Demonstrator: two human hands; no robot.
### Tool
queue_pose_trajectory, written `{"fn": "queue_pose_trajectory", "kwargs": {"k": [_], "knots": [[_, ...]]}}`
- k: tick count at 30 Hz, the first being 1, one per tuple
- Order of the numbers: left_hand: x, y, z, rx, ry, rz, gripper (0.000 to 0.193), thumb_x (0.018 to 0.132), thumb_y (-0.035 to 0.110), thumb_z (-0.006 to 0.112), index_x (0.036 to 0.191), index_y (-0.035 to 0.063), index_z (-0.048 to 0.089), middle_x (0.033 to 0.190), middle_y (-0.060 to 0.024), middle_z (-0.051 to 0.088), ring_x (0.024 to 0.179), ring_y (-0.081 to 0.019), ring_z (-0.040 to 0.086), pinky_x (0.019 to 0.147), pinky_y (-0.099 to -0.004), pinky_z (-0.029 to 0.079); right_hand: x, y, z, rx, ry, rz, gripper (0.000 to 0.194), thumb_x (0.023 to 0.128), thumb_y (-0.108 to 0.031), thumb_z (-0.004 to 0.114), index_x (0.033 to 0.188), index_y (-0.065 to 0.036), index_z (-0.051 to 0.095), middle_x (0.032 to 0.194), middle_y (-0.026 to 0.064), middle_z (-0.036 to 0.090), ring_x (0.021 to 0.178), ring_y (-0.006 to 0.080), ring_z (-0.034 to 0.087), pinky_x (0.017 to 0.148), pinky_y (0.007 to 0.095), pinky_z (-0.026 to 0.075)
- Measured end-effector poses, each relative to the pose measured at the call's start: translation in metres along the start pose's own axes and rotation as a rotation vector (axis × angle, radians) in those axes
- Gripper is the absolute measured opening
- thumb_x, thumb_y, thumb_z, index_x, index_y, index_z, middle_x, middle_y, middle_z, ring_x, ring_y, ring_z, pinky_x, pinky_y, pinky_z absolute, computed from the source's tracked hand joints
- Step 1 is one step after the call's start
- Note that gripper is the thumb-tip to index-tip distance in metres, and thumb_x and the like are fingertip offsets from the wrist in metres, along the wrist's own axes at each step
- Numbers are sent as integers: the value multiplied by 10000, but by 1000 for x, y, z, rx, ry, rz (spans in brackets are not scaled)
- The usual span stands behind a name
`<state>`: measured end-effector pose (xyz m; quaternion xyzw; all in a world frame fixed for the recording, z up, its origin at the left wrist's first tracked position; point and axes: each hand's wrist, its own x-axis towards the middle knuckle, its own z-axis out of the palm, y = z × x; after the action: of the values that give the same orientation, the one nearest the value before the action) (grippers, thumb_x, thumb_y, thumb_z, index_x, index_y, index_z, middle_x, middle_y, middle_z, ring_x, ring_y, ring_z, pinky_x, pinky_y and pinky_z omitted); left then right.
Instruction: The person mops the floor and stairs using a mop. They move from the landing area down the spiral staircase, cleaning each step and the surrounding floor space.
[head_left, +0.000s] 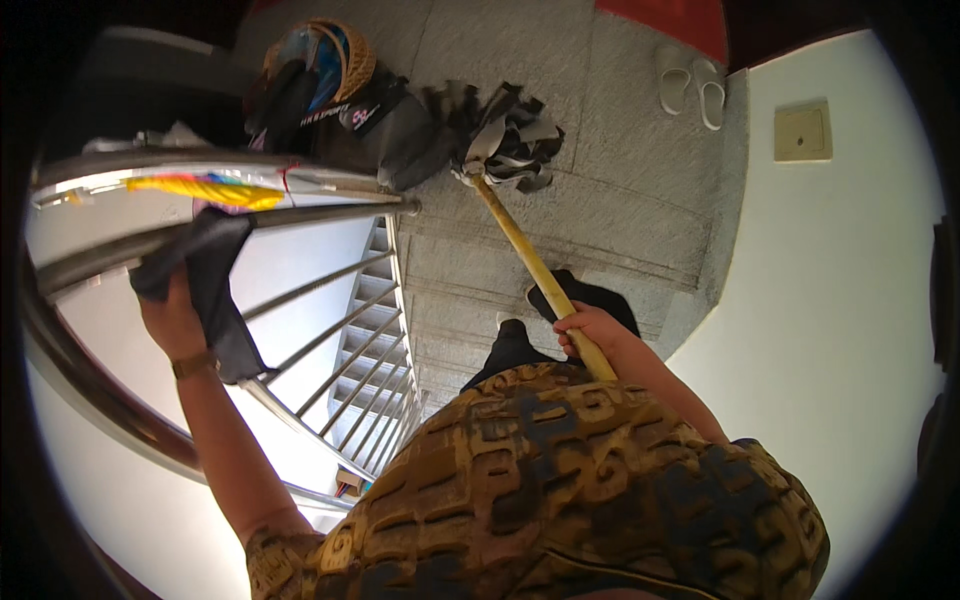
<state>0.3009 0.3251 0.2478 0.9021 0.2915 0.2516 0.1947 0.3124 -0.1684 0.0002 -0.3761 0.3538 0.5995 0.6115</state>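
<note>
My left hand (171, 319) grips a dark cloth (214, 292) draped over a metal bar of the stair railing (319, 214). Part of the cloth hangs down below the wrist, and some of the fingers are hidden behind it. A wooden mop handle (529, 259) is held in my right hand (596, 330), close to my body. It slants away to a mop head of grey and black cloth strips (517, 142), which lies on the concrete floor (637, 195).
A wicker basket (356, 60) and a dark bag (412, 139) sit beyond the railing's end. Stairs (364, 322) descend beyond the bars on the left. Light-coloured clogs (711, 97) stand by the right wall (817, 262). Yellow cloth (225, 191) hangs at the upper rail.
</note>
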Motion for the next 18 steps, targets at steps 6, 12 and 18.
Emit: {"fn": "queue_pose_trajectory", "kwargs": {"k": [6,12,18], "knots": [[-24,-52,-14,-17,-8,313,443,847,326,658,1169,30,591,1104,-106,656,1053,-210,601,916,-312,425,48,115,-5,-144,3,-63,589,823,-43,609,1350,-63,347,786,78,537,534,122,512,449,273,467],[-85,-196,-45,163,32,7,556,773,448,683,1167,74,563,1055,-186,649,1028,-364,603,859,-416,466,58,201,27,-250,244,-158,668,781,-18,613,1374,-106,318,764,82,509,529,153,504,441,322,452],[-152,-272,-72,147,-49,-154,568,756,385,712,1201,75,543,1051,-171,654,1017,-340,615,843,-399,477,-8,231,-32,-195,494,-320,705,759,-20,583,1391,-137,293,756,82,490,492,175,482,409,333,434]]}}
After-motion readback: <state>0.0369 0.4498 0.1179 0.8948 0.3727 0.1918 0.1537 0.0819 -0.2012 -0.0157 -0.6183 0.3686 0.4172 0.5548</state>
